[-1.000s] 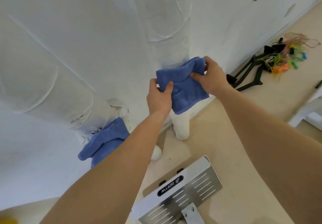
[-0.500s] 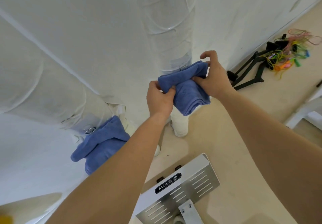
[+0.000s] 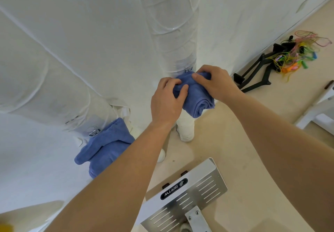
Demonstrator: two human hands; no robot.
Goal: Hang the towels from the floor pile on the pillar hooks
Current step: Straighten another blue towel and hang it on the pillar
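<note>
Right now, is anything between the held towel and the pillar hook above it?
Nothing visible. The blue towel, gripped by the left hand and right hand, sits just under the bare metal hook.

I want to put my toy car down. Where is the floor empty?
Bare beige floor lies between the foot of the white wrapped pillar and the silver slotted metal plate. More lies between the black folding stand and the white furniture leg. It is crowded by the wall, where tangled coloured cords lie against the stand.

Hook [image 3: 188, 69] partly behind towel [image 3: 197, 101] (metal plate [image 3: 207, 183] cut off below).
</note>
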